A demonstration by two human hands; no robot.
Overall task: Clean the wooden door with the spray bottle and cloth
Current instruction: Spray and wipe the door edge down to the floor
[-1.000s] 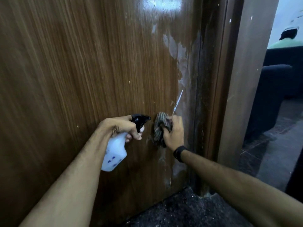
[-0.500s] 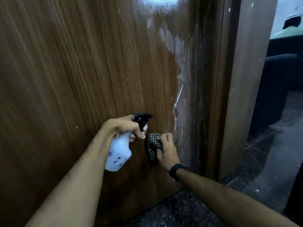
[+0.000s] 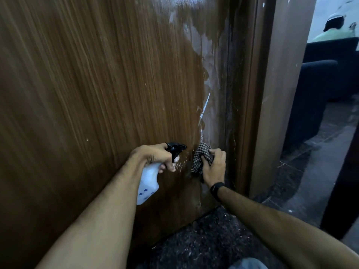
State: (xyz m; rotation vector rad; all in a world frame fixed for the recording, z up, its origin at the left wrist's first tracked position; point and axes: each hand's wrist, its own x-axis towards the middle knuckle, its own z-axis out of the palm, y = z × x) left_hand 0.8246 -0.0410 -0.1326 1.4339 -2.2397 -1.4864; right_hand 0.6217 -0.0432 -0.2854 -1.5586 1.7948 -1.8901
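Dark speckled stone floor point(image 3: 204, 237) runs under a brown wooden door point(image 3: 97, 94), whose right part near the door frame point(image 3: 272, 94) shows wet, pale streaks. Low on that wet strip, the right hand point(image 3: 214, 167) grips a bunched checked cloth point(image 3: 200, 160) against the door, a black wristband point(image 3: 217, 190) on its wrist. Just left, the left hand point(image 3: 155, 157) clasps a white spray bottle point(image 3: 147, 186) with black trigger head and small blue marks; no readable label shows.
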